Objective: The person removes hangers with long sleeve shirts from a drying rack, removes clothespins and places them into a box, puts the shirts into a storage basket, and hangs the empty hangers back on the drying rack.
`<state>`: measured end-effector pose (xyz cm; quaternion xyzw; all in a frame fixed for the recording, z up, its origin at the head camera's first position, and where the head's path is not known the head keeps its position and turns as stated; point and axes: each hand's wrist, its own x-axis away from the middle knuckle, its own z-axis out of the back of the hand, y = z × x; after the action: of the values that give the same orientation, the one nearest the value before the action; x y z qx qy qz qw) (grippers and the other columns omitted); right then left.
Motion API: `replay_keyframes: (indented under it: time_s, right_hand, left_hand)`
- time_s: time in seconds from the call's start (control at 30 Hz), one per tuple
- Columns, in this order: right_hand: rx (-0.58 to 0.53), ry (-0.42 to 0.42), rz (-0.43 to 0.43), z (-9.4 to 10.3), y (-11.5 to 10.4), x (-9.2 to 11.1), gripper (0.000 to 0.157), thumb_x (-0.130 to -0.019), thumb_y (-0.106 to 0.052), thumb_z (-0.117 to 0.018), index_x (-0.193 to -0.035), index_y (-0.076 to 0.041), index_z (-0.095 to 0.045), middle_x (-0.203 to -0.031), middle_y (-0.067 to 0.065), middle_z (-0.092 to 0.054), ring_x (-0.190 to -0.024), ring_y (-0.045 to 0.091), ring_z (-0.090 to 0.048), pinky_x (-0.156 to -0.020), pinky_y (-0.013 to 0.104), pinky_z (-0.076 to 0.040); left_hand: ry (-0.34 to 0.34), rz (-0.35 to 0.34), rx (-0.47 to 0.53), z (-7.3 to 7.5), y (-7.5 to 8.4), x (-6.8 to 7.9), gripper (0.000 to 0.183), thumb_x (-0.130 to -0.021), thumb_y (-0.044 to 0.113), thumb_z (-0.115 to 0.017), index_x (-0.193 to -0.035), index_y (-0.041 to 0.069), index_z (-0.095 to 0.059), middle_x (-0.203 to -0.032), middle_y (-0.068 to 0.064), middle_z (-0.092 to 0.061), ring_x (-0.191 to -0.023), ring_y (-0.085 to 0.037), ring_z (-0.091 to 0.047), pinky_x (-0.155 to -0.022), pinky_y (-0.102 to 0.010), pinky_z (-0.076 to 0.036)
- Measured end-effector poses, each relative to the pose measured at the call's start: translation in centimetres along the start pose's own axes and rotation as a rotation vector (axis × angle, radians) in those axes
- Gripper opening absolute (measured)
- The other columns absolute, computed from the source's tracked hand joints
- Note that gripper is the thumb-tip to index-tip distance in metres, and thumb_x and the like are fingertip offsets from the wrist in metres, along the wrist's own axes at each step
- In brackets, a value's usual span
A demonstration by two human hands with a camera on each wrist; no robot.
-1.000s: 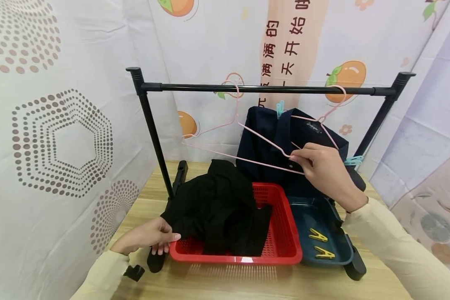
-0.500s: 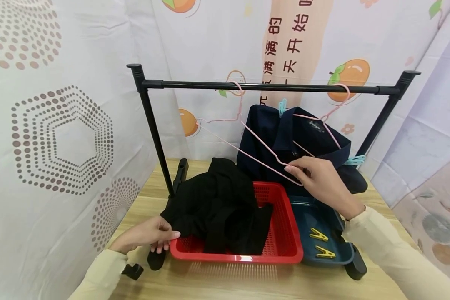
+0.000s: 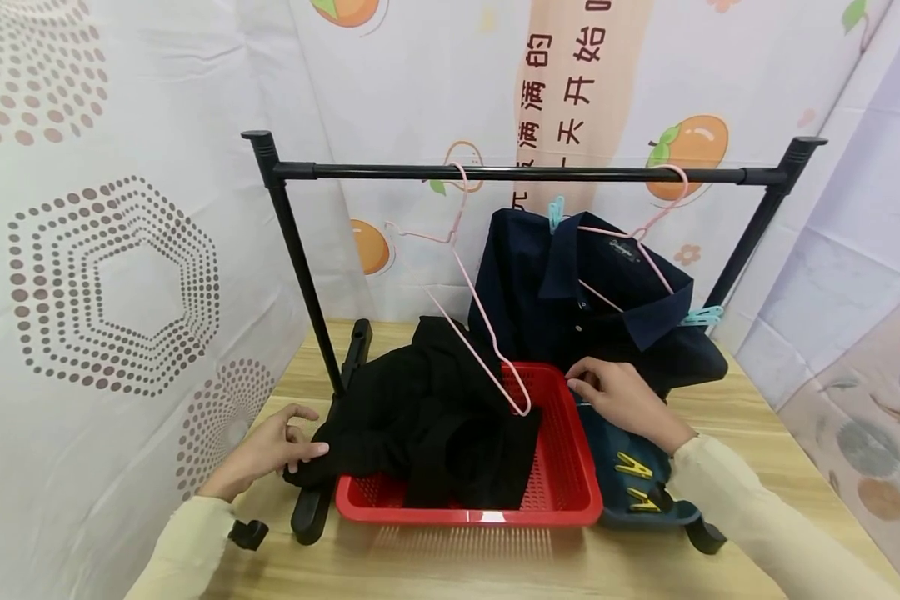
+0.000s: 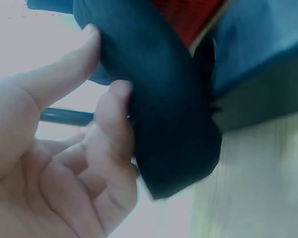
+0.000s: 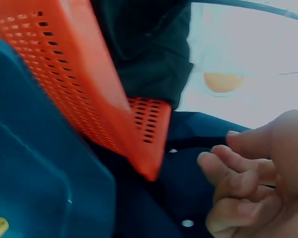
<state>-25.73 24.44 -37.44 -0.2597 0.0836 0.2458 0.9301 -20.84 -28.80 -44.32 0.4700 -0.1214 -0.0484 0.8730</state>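
My left hand (image 3: 273,450) is at the left end of a black garment (image 3: 420,417) heaped in a red basket (image 3: 570,508). In the left wrist view, the thumb and index fingertip lie at the edge of the dark cloth (image 4: 169,114), apart from each other. My right hand (image 3: 622,400) is over the basket's right rim with nothing in its grasp, fingers loosely bent. Left of it, a pink wire hanger (image 3: 474,296) hangs from the black rail (image 3: 555,173), its near end low over the basket.
A navy collared shirt (image 3: 521,267) hangs at the right on another pink hanger (image 3: 654,271), with light blue clips (image 3: 703,316) on it. A dark blue tray (image 3: 607,450) with yellow clips (image 3: 633,467) stands right of the basket. Rack posts (image 3: 303,275) rise at both sides.
My right hand has let go of the hanger and moved down; the hanger has swung left and tilted down. My left hand has left the basket rim, and cloth now hangs over the left rim.
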Motion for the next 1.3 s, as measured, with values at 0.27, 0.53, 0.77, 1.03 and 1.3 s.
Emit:
replay_keyframes:
  time_s: [0.27,0.53,0.77,1.03,1.3]
  right_hand:
    - [-0.088,-0.182,-0.087,-3.0,-0.1,-2.0,0.017,-0.094,-0.017,-0.061,-0.107,-0.007,-0.066,-0.071,0.000,-0.058,-0.053,0.013,-0.051,-0.049,0.029,-0.045]
    - [-0.150,-0.336,-0.192,-5.5,-1.1,-4.4,0.026,-0.095,-0.025,-0.060,-0.110,-0.005,-0.065,-0.069,0.009,-0.059,-0.044,0.019,-0.052,-0.041,0.032,-0.046]
    - [-0.198,-0.404,-0.281,-7.4,-1.3,-5.5,0.024,-0.094,-0.031,-0.062,-0.103,-0.009,-0.067,-0.079,0.013,-0.064,-0.045,0.018,-0.050,-0.043,0.032,-0.047]
    - [-0.256,-0.516,-0.363,-9.0,-2.4,-6.0,0.035,-0.092,-0.035,-0.063,-0.111,-0.006,-0.063,-0.078,0.013,-0.064,-0.047,0.015,-0.048,-0.043,0.030,-0.048]
    - [-0.271,-0.514,-0.387,-9.8,-3.1,-5.9,0.035,-0.089,-0.041,-0.066,-0.098,-0.008,-0.061,-0.073,0.014,-0.064,-0.047,0.017,-0.049,-0.043,0.030,-0.047]
  left_hand:
    - [-0.086,0.016,-0.111,-0.2,-0.4,-0.9,0.074,-0.080,0.036,-0.077,-0.137,0.003,-0.044,-0.067,-0.009,-0.058,-0.056,-0.031,-0.057,-0.046,-0.039,-0.046]
    - [-0.055,0.040,-0.130,-0.9,0.0,-1.8,0.081,-0.077,0.033,-0.080,-0.141,0.003,-0.039,-0.067,-0.011,-0.057,-0.054,-0.028,-0.056,-0.046,-0.039,-0.046]
    - [-0.042,-0.006,-0.136,-1.4,0.3,-2.4,0.032,-0.083,0.027,-0.075,-0.096,0.001,-0.061,-0.066,-0.008,-0.058,-0.052,-0.023,-0.056,-0.047,-0.036,-0.047]
    - [-0.005,-0.060,0.090,-0.1,1.8,-2.2,0.030,-0.086,0.027,-0.072,-0.090,0.000,-0.061,-0.076,-0.015,-0.066,-0.069,-0.037,-0.065,-0.066,-0.043,-0.055]
    - [0.075,-0.234,0.216,-0.2,7.5,-2.5,0.049,-0.086,0.030,-0.072,-0.121,0.000,-0.057,-0.085,-0.014,-0.071,-0.083,-0.039,-0.067,-0.093,-0.051,-0.044]
